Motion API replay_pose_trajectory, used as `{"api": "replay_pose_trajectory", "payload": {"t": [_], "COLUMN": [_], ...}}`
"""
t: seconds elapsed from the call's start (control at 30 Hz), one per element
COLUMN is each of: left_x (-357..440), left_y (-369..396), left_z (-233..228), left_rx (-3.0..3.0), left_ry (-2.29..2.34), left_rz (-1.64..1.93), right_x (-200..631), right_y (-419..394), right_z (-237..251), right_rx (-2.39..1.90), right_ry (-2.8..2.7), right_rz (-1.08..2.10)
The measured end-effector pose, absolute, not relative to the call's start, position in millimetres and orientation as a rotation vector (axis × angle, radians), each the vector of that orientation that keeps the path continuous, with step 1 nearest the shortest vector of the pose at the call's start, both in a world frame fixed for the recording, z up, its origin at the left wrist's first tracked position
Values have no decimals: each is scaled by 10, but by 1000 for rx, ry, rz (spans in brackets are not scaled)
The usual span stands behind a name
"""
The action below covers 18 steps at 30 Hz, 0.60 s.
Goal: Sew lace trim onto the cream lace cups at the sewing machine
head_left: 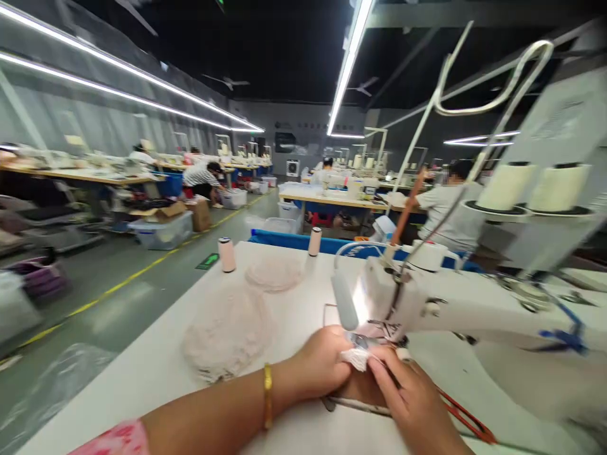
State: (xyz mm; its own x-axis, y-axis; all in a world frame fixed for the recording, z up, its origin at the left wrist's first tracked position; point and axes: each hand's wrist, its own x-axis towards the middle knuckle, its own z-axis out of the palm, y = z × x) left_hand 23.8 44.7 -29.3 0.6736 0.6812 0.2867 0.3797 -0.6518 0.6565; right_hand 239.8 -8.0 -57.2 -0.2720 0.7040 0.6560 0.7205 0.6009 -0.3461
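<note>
A small piece of white fabric (356,359) is pinched between my two hands, right below the needle area of a white sewing machine (379,291). My left hand (325,360) grips its left side, with the fingertips partly hidden. On the other side my right hand (403,385) presses thumb and fingers onto its right edge. Left of my hands, a pile of pale pink fabric pieces (230,332) lies on the white table (161,385). A smaller pale pink stack (274,273) sits behind it. The view is somewhat blurred.
Two pale pink thread spools (226,254) stand toward the table's back edge. Red-handled scissors (467,417) lie right of my right hand. Large cream thread cones (505,186) rest on a stand at right. Co-workers sit or bend at other tables beyond a yellow-lined aisle (118,284).
</note>
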Motion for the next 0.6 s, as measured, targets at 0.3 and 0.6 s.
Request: {"api": "replay_pose_trajectory", "payload": {"t": [0.3, 0.6], "left_x": [258, 242], "left_y": [618, 575], "left_z": [-243, -181], "left_rx": [1970, 1870], "left_ry": [863, 918], "left_rz": [628, 552], "right_x": [2304, 2330], "right_y": [-47, -61], "right_z": [-391, -388], "right_rx": [-1215, -1192], "right_ry": [-1927, -1965], "right_rz": [28, 30]}}
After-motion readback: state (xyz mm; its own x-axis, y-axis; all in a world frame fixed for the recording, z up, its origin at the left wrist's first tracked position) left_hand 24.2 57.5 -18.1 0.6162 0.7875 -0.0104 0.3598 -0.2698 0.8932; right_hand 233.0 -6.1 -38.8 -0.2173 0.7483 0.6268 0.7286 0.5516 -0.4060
